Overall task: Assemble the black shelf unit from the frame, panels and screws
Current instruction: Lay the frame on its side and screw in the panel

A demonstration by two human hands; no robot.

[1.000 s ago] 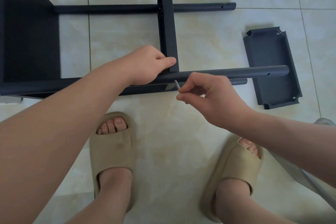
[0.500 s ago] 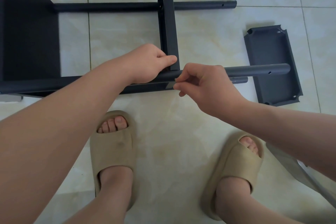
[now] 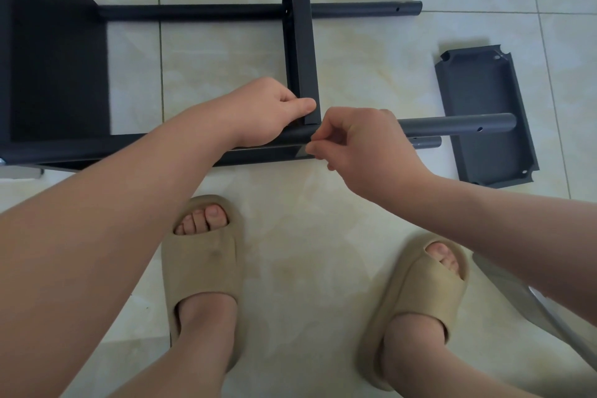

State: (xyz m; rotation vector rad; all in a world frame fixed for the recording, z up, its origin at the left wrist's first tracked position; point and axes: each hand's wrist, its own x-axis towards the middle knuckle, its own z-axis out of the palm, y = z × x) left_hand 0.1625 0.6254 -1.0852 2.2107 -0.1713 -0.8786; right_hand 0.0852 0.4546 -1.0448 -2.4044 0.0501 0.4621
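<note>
Pale tiled floor (image 3: 355, 58). The black shelf frame (image 3: 193, 11) lies on its side ahead of 2 beige slippers (image 3: 202, 271). The left hand (image 3: 265, 113) grips the near tube (image 3: 458, 124) where the middle panel (image 3: 300, 42) meets it. The right hand (image 3: 361, 145) pinches a small part, hidden between its fingertips, at that joint. 1 loose panel (image 3: 481, 81) lies flat to the right.
</note>
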